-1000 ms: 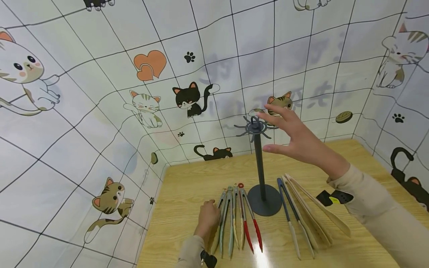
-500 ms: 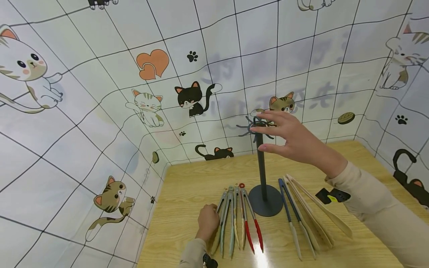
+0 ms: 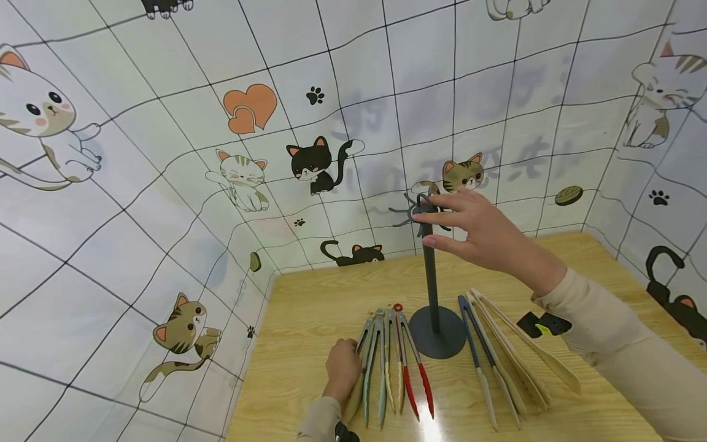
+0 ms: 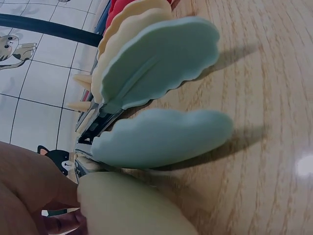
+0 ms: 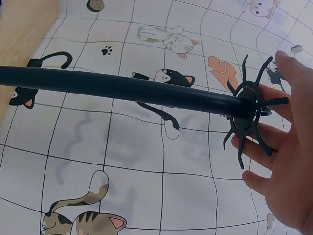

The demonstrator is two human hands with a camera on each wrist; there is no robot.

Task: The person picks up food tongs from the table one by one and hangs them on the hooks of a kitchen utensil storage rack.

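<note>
A dark grey stand [image 3: 432, 276] rises from a round base, with a ring of hooks [image 5: 244, 110] at its top. Around that ring my right hand [image 3: 477, 230] spreads its fingers, and the fingertips [image 5: 252, 152] reach up to the hooks. Low on the left, my left hand [image 3: 343, 366] grips the leftmost pair of tongs, whose pale yellow-green tip [image 4: 129, 205] shows close up in the left wrist view. Beside them lie mint-green tongs [image 4: 161, 139], cream-tipped tongs [image 3: 389, 380] and red-tipped tongs [image 3: 427, 393], all with metal arms.
Right of the stand's base lie blue-and-grey tongs [image 3: 477, 359] and several long beige tongs [image 3: 510, 362], fanned out under my right forearm. The wooden table [image 3: 309, 294] meets walls of white cat-print cloth [image 3: 353, 110] at the back and sides.
My right hand has come down and left onto the hook ring, its raised fingers lowering to the top of the stand. The left hand stays by the tongs with only a slight shift.
</note>
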